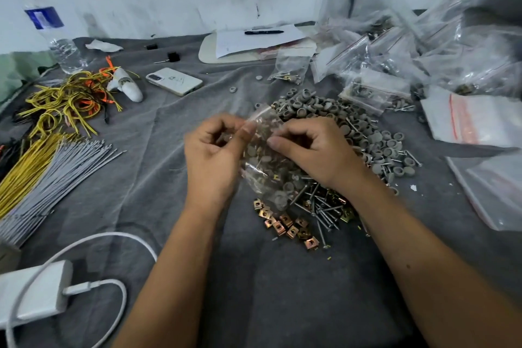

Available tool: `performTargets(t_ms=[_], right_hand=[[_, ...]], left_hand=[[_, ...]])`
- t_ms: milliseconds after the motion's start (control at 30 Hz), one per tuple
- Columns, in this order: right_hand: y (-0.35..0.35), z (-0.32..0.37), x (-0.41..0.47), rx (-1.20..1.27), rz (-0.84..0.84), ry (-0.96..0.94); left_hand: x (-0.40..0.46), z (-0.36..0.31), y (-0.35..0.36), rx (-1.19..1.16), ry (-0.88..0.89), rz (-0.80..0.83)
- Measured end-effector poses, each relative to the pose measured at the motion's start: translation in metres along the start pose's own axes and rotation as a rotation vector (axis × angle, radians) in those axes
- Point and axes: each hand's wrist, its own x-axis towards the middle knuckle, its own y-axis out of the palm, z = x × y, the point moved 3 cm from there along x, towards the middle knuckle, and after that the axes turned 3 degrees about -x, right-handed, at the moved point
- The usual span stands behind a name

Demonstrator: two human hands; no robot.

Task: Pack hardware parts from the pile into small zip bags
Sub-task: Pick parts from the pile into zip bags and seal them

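Filled clear plastic zip bag (261, 155), holding grey caps and screws, held above the near edge of the loose pile of grey round caps (353, 127), steel screws (319, 206) and brass square clip nuts (285, 224) at the middle of the grey cloth surface (169, 150). We judge the step in hand to be closing the bag. To do it well, we would keep the mouth uppermost, line up both lips of the zip strip, and press along it from one end to the other so no part escapes. Left hand (211, 155): fingers curled, thumb pressed to the bag's upper left edge in a pinch. Right hand (308, 150): fingers curled, thumb and forefinger apparently pinching the bag's upper right edge, though blur hides the exact contact. Both forearms reach in from the near edge, wrists level, palms turned down.
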Motion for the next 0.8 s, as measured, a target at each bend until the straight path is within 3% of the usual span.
performTargets(t_ms=[67,167,267,367,467,500,567,667,800], right_hand=[[-0.002,0.001,0.000,0.020,-0.059,0.000],[-0.014,-0.002,0.002,0.110,-0.231,0.044],[-0.039,-0.012,0.006,0.094,-0.430,0.121],[-0.073,-0.023,0.015,0.026,-0.562,0.169],[-0.114,-0.044,0.039,-0.088,-0.678,0.231],[-0.130,-0.055,0.048,-0.140,-0.717,0.272],[-0.157,-0.083,0.063,-0.237,-0.737,0.402],[-0.178,-0.122,0.067,-0.314,-0.579,0.627],[-0.202,-0.127,0.046,-0.390,-0.473,0.631]], left_hand=[[-0.002,-0.006,0.003,-0.066,-0.018,-0.052],[-0.007,-0.007,0.022,-0.156,-0.197,-0.036],[-0.005,-0.009,0.053,-0.003,-0.319,0.060],[0.004,-0.016,0.097,0.256,-0.188,0.127],[0.023,-0.024,0.145,0.763,0.166,0.067],[0.028,-0.025,0.166,0.860,0.267,0.118],[0.040,-0.016,0.207,0.941,0.305,0.355],[0.057,0.012,0.253,1.055,0.200,0.662],[0.064,0.049,0.277,1.186,0.087,0.849]])
